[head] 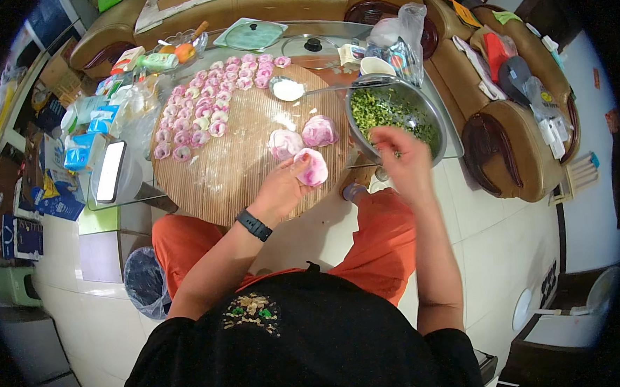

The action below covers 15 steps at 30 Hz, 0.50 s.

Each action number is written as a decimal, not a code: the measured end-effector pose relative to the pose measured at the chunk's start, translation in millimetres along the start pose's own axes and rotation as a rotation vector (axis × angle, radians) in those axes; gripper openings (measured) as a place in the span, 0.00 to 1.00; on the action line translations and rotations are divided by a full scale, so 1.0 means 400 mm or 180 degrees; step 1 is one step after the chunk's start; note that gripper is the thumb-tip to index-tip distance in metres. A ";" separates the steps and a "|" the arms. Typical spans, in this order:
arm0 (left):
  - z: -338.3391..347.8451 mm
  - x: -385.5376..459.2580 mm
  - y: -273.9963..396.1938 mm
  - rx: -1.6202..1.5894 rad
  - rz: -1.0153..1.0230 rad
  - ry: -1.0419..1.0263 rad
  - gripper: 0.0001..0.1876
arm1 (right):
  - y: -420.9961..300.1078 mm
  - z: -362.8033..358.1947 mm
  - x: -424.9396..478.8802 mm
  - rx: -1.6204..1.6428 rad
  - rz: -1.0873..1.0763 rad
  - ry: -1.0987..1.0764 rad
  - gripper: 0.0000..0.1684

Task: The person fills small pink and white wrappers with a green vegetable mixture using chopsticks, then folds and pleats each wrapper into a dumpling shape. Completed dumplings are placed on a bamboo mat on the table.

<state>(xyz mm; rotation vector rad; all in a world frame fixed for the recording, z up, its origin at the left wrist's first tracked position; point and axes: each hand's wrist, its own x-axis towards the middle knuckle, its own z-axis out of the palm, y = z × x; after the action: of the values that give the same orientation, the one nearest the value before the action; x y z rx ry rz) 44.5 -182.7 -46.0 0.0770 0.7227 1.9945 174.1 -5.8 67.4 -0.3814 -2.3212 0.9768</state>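
My left hand (pixel 282 190) holds a round pink-and-white dough wrapper (pixel 313 167) over the near edge of the round slatted board (pixel 245 170). Two stacks of wrappers, the left stack (pixel 285 144) and the right stack (pixel 319 131), lie just beyond it. My right hand (pixel 404 157), slightly blurred, is above the near rim of a metal bowl (pixel 438 108) of chopped green and yellow filling (pixel 376 108); whether its fingers hold anything is unclear. Rows of folded pink dumplings (pixel 200 110) cover the board's far left part. A metal ladle with white flour (pixel 289 89) reaches from the board to the bowl.
The board rests on a glass table (pixel 440 76). A phone (pixel 111 171) lies on a container at the left, near blue packets (pixel 81 152). Glass lids (pixel 310 49), a white cup (pixel 377 66) and plastic bags (pixel 412 35) stand behind. A lined bin (pixel 146 281) is on the floor.
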 end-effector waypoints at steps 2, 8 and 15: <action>-0.005 -0.002 0.010 -0.0035 0.0004 -0.0047 0.12 | 0.077 -0.112 0.008 -0.0521 -0.0042 -0.0318 0.23; -0.032 0.014 -0.004 0.0177 -0.0034 0.0172 0.12 | 0.175 -0.098 -0.042 -0.1356 -0.0246 -0.1196 0.31; -0.040 0.024 -0.011 0.0264 -0.0081 0.0160 0.11 | 0.244 -0.032 -0.013 -0.1267 -0.0622 -0.0281 0.10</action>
<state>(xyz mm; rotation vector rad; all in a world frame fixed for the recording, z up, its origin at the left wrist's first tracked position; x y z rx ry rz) 37.5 -180.8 -63.8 0.0667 0.8349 1.9480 189.4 66.5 2.0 -0.2632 -2.5755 0.4437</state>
